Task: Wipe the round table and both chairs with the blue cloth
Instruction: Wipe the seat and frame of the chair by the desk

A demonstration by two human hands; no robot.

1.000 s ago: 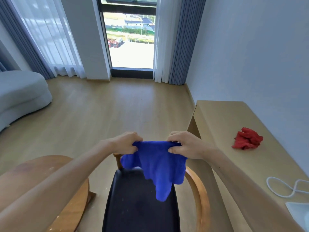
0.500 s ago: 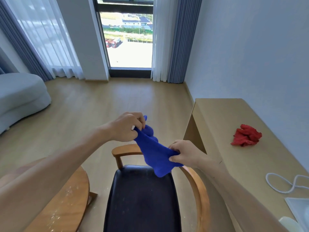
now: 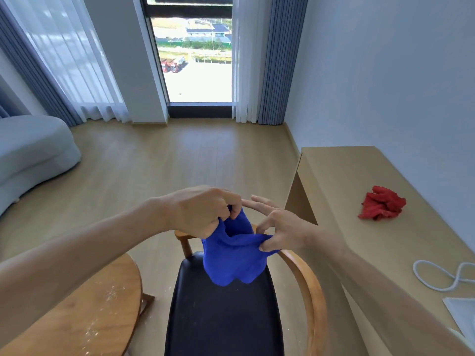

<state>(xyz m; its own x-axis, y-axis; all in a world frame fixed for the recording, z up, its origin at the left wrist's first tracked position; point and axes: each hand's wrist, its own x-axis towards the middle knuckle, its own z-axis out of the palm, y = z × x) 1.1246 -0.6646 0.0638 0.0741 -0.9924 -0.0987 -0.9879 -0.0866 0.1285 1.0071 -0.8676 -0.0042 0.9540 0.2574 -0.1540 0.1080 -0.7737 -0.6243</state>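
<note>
The blue cloth point(image 3: 235, 255) is seen as a saturated royal-blue piece with a soft, slightly fuzzy nap, gathered at the top and hanging in two rounded lobes. It is held in the air above the front of the chair seat, clear of it. Its upper left edge is bunched inside the curled fingers of the left hand point(image 3: 203, 213), while its right edge is pinched between thumb and lower fingers of the right hand point(image 3: 282, 229), whose index and middle fingers are stretched out straight.

Beneath the cloth, the chair point(image 3: 226, 312) is shown with a smooth black padded seat, faintly dusted with pale specks, and a bent honey-coloured wooden armrest curving round the right side. To the lower left, the round counter point(image 3: 84, 312) is seen, of warm grained wood with a scatter of whitish crumbs or powder near its edge.

Along the right wall a long pale wooden counter point(image 3: 347, 181) is set, with a matte, flat top. On it a crumpled red cloth point(image 3: 381, 206) is laid, and nearer the viewer a looped white cord point(image 3: 437, 276). The floor point(image 3: 180, 160) is covered in light wood planks.
</note>
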